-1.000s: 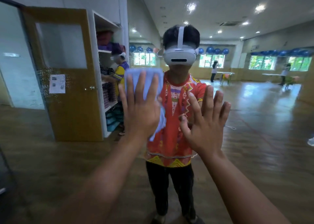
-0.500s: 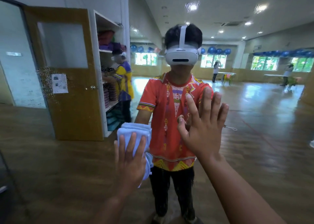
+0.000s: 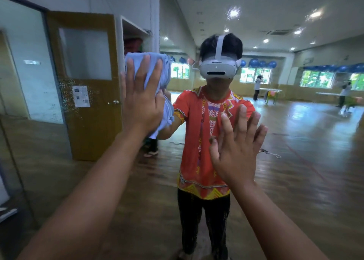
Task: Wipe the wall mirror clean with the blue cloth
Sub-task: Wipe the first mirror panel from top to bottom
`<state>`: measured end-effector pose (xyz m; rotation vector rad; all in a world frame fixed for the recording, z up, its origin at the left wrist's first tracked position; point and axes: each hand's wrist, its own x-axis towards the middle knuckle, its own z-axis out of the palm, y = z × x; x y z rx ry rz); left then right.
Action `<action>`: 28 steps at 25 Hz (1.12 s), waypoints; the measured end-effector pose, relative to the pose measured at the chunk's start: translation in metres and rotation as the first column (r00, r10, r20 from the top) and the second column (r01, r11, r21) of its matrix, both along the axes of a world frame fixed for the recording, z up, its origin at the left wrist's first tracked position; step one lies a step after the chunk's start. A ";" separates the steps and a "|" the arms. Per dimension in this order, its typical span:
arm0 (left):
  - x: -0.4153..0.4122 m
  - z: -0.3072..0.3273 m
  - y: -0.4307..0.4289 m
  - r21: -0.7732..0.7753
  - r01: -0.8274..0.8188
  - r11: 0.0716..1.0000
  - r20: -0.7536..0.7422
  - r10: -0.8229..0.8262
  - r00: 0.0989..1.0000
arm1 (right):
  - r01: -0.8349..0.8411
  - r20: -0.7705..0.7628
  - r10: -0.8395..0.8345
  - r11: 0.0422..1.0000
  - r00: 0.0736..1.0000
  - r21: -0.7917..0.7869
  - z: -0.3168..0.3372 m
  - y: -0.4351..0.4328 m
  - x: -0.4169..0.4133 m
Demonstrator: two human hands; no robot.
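Note:
The wall mirror fills the view and reflects a hall and a person in an orange shirt with a white headset. My left hand presses the folded light blue cloth flat against the glass, high up on the left, fingers straight and spread. My right hand rests flat on the mirror lower down, to the right, palm on the glass and fingers spread. Water droplets speckle the glass left of the cloth.
The mirror's dark left edge runs down the far left. Reflected in the glass are a brown door, a white shelf unit, a shiny wooden floor and distant people at tables.
My left hand swept the cloth from chest height down to low on the glass, then back up and to the left. My right hand stayed pressed in place.

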<state>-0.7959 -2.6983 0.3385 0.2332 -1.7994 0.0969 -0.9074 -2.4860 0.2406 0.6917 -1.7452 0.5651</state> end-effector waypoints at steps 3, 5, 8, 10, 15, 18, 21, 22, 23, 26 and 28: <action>0.002 -0.033 -0.007 -0.023 0.008 1.000 -0.025 -0.008 1.000 | -0.019 -0.077 0.021 0.999 0.997 0.035 0.003 -0.010 0.008; 0.008 -0.085 -0.012 -0.004 0.022 1.000 -0.019 -0.022 1.000 | -0.027 -0.111 0.034 0.998 0.993 0.064 0.004 -0.020 0.013; 0.023 -0.186 -0.015 0.006 -0.012 1.000 0.090 0.011 0.996 | -0.023 -0.140 0.038 0.994 0.989 0.111 -0.001 -0.039 0.018; 0.033 -0.235 -0.017 -0.003 -0.027 1.000 0.179 0.027 0.984 | 0.017 -0.123 -0.002 0.992 0.992 0.122 -0.007 -0.049 0.020; 0.033 -0.197 -0.027 0.067 0.007 0.998 0.179 -0.019 0.984 | 0.044 -0.105 -0.030 0.990 0.994 0.134 -0.011 -0.054 0.016; 0.025 -0.108 -0.031 0.058 0.058 0.997 0.077 -0.062 0.995 | 0.055 -0.092 -0.043 0.990 0.995 0.132 -0.011 -0.056 0.017; 0.018 -0.019 -0.035 0.081 0.041 0.996 -0.013 -0.040 0.999 | 0.066 -0.102 -0.053 0.990 0.993 0.123 -0.012 -0.056 0.018; 0.017 -0.007 -0.034 0.084 0.024 0.996 -0.030 -0.021 0.999 | 0.071 -0.103 -0.059 0.990 0.993 0.121 -0.012 -0.056 0.018; 0.015 -0.007 -0.034 0.075 0.010 0.997 -0.044 -0.007 0.999 | 0.074 -0.101 -0.062 0.990 0.993 0.118 -0.012 -0.056 0.019; 0.017 -0.077 -0.032 0.060 0.009 0.998 -0.026 -0.008 1.000 | 0.063 -0.087 -0.052 0.990 0.995 0.126 -0.011 -0.055 0.020; 0.022 -0.154 -0.028 0.088 -0.010 0.996 0.043 0.006 0.999 | 0.051 -0.073 -0.042 0.990 0.996 0.134 -0.011 -0.054 0.020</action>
